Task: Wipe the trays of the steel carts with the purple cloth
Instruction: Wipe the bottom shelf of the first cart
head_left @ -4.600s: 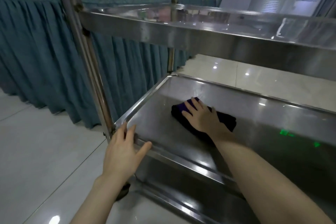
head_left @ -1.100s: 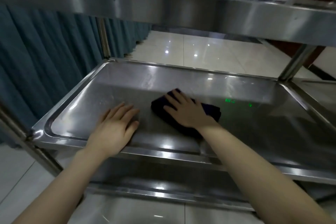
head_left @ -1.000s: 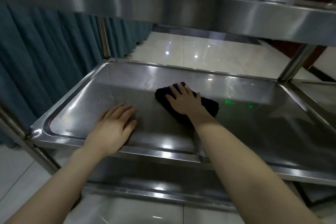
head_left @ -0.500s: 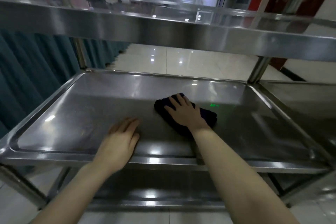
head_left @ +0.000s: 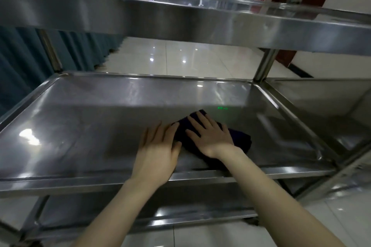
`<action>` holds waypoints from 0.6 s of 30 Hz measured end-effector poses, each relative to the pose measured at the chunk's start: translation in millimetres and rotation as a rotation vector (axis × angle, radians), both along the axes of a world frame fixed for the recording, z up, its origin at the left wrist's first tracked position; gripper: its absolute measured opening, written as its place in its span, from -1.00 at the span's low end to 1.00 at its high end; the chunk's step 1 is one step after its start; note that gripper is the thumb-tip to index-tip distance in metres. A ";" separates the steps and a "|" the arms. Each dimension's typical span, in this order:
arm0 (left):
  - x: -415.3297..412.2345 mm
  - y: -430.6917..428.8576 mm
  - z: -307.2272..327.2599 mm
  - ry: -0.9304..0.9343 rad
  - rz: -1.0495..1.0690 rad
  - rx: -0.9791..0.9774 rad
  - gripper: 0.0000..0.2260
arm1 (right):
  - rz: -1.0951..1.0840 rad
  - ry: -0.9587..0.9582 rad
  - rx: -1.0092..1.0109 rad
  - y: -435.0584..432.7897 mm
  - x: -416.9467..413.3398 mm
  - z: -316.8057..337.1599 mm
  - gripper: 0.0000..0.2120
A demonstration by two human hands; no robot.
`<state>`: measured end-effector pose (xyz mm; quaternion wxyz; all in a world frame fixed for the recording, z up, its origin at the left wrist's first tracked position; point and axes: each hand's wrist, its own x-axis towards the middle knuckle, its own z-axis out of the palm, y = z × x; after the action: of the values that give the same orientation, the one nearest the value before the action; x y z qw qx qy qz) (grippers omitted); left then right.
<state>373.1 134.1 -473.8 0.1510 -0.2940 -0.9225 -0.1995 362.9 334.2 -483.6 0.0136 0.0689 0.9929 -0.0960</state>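
Note:
The middle tray (head_left: pixel 80 118) of a steel cart fills the view, under the cart's top tray (head_left: pixel 180 18). A dark purple cloth (head_left: pixel 240 140) lies folded on the tray, right of centre near the front rim. My right hand (head_left: pixel 210 136) presses flat on the cloth with fingers spread. My left hand (head_left: pixel 156 150) lies flat on the bare steel right beside it, fingertips touching the cloth's left edge. The cloth's middle is hidden under my right hand.
A second steel cart's tray (head_left: pixel 325 102) stands against the right side. A teal pleated curtain (head_left: pixel 20 62) hangs at the left. An upright post (head_left: pixel 263 66) rises at the tray's far right corner. Glossy white floor tiles (head_left: pixel 180 58) lie beyond, and a lower shelf (head_left: pixel 140 212) sits beneath.
My right hand has slid the cloth toward the tray's right and nearer the front rim. My left hand has moved right across the steel until it touches the cloth.

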 end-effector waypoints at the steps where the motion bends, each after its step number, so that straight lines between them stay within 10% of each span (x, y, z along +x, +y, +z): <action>1: 0.8 -1.7 0.1 0.015 0.001 -0.004 -0.59 | -0.058 0.001 0.000 8.5 -21.9 3.1 -0.44; 18: 5.6 7.3 4.2 0.038 -0.042 -0.094 -0.68 | -0.056 -0.044 0.007 44.8 18.4 5.8 -0.42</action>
<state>378.7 141.3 -469.6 0.1504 -0.3238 -0.9214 -0.1535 381.4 379.0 -477.8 0.0326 0.0987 0.9904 -0.0915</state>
